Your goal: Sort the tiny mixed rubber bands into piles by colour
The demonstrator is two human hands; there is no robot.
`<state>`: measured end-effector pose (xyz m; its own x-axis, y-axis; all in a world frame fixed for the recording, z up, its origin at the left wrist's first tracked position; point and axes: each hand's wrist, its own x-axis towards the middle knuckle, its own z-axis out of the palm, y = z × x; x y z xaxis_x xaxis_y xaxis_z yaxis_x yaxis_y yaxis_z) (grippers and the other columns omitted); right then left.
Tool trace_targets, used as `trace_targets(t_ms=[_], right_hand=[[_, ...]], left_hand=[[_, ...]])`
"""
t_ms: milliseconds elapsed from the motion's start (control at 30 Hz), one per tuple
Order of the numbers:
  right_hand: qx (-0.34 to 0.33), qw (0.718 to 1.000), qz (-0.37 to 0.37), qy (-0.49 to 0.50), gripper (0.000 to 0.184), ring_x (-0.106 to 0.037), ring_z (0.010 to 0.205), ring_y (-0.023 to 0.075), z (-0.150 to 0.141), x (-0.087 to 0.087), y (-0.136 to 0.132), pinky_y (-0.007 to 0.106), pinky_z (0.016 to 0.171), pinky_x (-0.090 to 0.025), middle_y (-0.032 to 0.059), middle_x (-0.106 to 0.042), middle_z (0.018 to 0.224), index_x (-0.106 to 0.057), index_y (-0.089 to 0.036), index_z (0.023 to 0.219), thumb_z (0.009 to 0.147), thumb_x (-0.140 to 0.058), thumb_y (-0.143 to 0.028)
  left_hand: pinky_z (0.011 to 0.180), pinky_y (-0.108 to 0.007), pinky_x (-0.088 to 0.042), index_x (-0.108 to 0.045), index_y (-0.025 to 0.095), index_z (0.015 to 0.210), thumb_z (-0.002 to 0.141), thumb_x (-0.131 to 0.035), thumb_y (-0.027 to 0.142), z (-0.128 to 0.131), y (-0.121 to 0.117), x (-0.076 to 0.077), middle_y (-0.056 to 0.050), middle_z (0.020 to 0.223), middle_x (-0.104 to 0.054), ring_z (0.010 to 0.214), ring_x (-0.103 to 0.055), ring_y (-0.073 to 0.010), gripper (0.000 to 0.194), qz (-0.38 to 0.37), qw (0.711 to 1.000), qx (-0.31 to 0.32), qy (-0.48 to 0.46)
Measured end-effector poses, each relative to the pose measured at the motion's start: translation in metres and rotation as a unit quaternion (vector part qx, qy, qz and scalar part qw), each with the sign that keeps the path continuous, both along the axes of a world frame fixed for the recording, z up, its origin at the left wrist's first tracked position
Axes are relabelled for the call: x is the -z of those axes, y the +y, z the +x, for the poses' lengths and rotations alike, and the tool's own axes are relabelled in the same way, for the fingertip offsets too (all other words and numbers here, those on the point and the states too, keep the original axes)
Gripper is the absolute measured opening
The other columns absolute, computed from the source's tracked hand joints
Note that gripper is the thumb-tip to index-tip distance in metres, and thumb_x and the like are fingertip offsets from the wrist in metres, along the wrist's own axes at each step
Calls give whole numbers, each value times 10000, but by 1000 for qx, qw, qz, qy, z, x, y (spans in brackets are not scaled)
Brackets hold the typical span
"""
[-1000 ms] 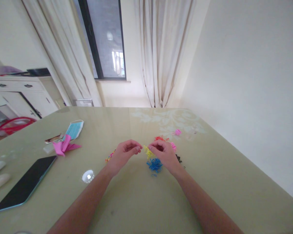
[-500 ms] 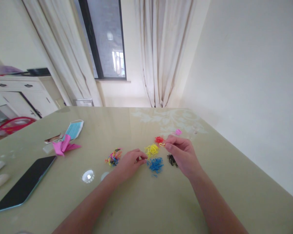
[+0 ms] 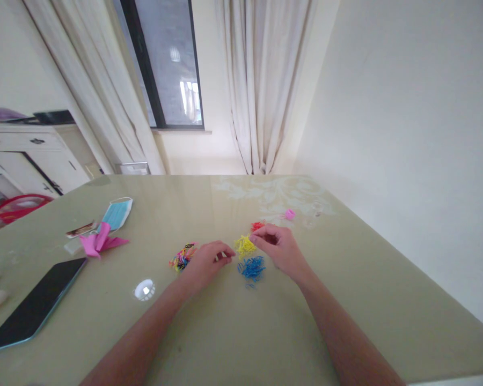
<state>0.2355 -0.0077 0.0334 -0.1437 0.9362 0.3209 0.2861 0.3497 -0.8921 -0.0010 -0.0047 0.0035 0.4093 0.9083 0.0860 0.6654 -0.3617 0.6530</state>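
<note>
Small coloured rubber bands lie in piles on the table. My right hand (image 3: 277,247) is pinched at the right edge of the yellow pile (image 3: 244,245); the yellow rubber band at its fingertips blends with those below. My left hand (image 3: 210,261) rests between the mixed-colour pile (image 3: 182,258) and the yellow one, thumb and fingers curled together; whatever they hold is too small to make out. Below the yellow bands sits the blue pile (image 3: 251,268). A red pile (image 3: 258,227) is partly covered by my right hand, and the black bands are hidden behind it.
A pink clump (image 3: 290,215) lies farther back. On the left are a pink folded paper piece (image 3: 101,242), a blue face mask (image 3: 117,213), a dark tablet (image 3: 34,305) and a shiny round object (image 3: 144,289). A wall (image 3: 406,134) borders the table's right side.
My right hand has moved left and slightly down, bringing the yellow band from near the red pile to the yellow pile. The camera view has shifted a little; my left hand keeps its pose.
</note>
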Motion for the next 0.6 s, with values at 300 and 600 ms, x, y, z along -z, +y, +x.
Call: trace_targets(t_ms=[300, 600], right_hand=[[45, 956, 60, -285, 151, -659, 786, 209, -22, 32, 14, 315, 691, -438, 70, -754, 869, -822, -212, 873, 929, -683, -200], [65, 959, 88, -260, 136, -638, 732, 196, -21, 25, 9, 318, 701, -440, 55, -726, 831, -814, -202, 897, 944, -688, -223]], left_hand=[[933, -403, -525, -793, 256, 1076, 978, -534, 312, -56, 13, -15, -111, 1151, -767, 1092, -697, -315, 282, 50, 924, -242, 291], [875, -378, -517, -748, 226, 968, 953, -554, 279, -51, 17, -11, -101, 1073, -761, 1037, -706, -295, 202, 36, 933, -222, 281]])
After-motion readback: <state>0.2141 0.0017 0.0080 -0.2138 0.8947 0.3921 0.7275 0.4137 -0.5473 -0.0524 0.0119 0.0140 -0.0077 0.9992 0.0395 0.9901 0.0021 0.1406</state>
